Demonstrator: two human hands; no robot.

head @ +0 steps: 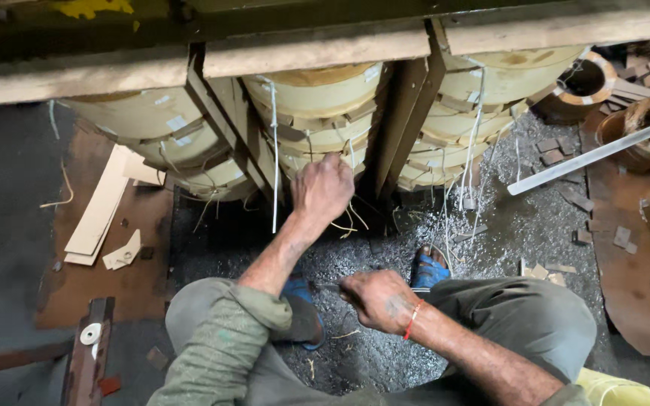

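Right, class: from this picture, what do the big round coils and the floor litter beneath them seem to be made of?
Coils: apparently wound layers wrapped in cream paper or card, matt, with brown spacer strips between them; the core is hidden. Floor litter: probably metal shavings, grey and glinting. The left hand touches the middle coil.

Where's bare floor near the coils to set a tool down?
Free: dark floor left of the cardboard strips, and the grey patch between the right coil and white bar. Crowded: under the middle coil, where the left hand reaches among wires; brown sheet holds scraps.

Left hand (322,188) stretched toward twelve o'clock, fingers curled closed, right hand (379,299) fisted low at six o'clock, wrist bent
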